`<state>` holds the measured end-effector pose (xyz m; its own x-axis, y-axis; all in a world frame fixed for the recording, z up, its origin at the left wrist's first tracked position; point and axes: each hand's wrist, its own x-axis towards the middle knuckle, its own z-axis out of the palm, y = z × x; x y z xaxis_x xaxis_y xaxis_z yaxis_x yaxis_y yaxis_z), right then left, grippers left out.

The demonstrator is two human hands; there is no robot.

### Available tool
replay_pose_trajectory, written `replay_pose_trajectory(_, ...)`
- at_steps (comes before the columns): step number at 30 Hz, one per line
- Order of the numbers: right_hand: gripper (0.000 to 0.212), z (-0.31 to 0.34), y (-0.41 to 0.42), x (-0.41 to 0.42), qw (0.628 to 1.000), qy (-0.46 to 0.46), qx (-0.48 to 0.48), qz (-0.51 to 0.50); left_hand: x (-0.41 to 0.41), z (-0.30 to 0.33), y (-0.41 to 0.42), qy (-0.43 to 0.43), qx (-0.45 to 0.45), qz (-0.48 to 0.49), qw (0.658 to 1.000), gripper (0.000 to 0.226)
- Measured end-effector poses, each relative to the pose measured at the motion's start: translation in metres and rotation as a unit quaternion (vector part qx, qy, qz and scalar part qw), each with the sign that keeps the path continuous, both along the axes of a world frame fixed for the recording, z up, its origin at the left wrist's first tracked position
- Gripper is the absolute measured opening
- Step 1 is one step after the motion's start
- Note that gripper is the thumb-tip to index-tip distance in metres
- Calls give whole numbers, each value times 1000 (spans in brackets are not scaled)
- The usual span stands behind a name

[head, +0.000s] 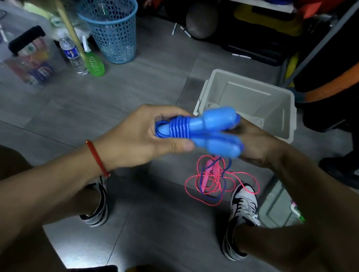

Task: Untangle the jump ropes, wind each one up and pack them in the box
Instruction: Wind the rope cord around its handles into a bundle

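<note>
- Blue jump rope, blue cord coiled round its handles.
- Pink jump rope below the blue one.
- Pale grey box.
- Light-blue perforated basket.

Two jump ropes: one blue jump rope with two handles, one pink jump rope loose on the floor. One grey box, one blue mesh basket, one water bottle, one green spray bottle. Two hands, two sneakers.

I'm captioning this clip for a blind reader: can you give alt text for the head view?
Both hands, left hand and right hand, hold a blue jump rope, its cord wound round the paired handles. A pink jump rope lies loose on the floor between the shoes, before an open grey box.
</note>
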<state>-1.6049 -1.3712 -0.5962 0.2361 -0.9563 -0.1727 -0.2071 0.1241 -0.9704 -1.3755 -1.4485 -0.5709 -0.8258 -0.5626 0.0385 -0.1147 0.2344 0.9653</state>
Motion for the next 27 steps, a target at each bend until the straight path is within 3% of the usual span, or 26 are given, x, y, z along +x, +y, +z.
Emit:
replay_pose_trajectory(4, 22, -6, -4, 22, 998, -30, 35, -51, -5, -8, -13, 11, 85, 155, 984, 27)
replay_pose_trajectory(7, 25, -7, -1, 40, 998, 41, 19, -35, -6, -20, -27, -14, 83, 236, 968, 15)
replay_pose_trajectory(9, 28, -5, -1, 48, 996, 88, 6, -31, -6, -28, -30, -40, 64, 256, 964, 20)
replay_pose_trajectory(14, 34, -5, -8, 48, 973, 216, 6, -79, -5, -43, -37, -92, -34, 271, 958, 33)
replay_pose_trajectory(18, 38, -13, -8, 53, 979, 119, 72, -147, -7, -43, -39, -159, -148, 290, 932, 34)
replay_pose_trajectory(21, 36, -8, -7, 57, 978, 97, 91, -160, -6, -44, -39, -214, -240, 280, 905, 37)
replay_pose_trajectory(27, 32, 14, -7, 54, 967, 126, 125, -181, -9, -38, -29, -286, -409, 134, 856, 49)
